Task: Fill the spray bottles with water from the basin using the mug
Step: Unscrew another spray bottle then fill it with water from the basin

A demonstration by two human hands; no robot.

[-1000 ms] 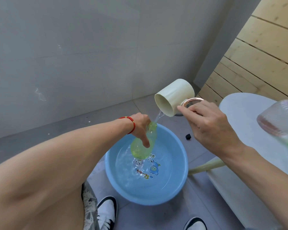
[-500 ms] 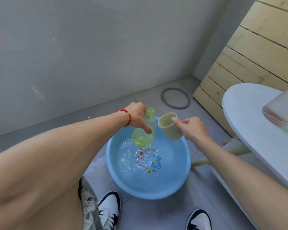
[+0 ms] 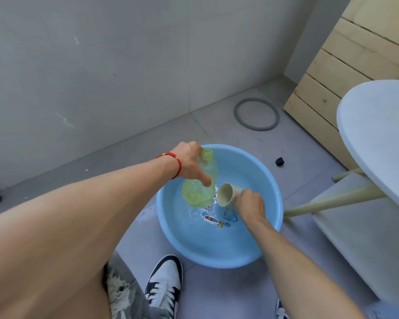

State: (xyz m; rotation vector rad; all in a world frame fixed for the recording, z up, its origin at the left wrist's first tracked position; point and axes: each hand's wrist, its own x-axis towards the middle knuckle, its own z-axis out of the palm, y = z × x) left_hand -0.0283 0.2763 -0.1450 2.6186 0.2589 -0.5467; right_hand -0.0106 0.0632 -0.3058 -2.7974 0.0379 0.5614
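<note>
While the left hand [image 3: 189, 163] grips an uncapped green spray bottle [image 3: 199, 183] over the blue basin's [image 3: 258, 162] far side, the right hand [image 3: 249, 203] holds the tilted cream mug [image 3: 226, 194] low inside it, apparently scooping; next, lift and pour into the bottle's narrow neck.

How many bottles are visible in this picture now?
1. The green bottle is held by the left hand over the blue basin, beside the mug. Other bottles may be outside the view.
</note>
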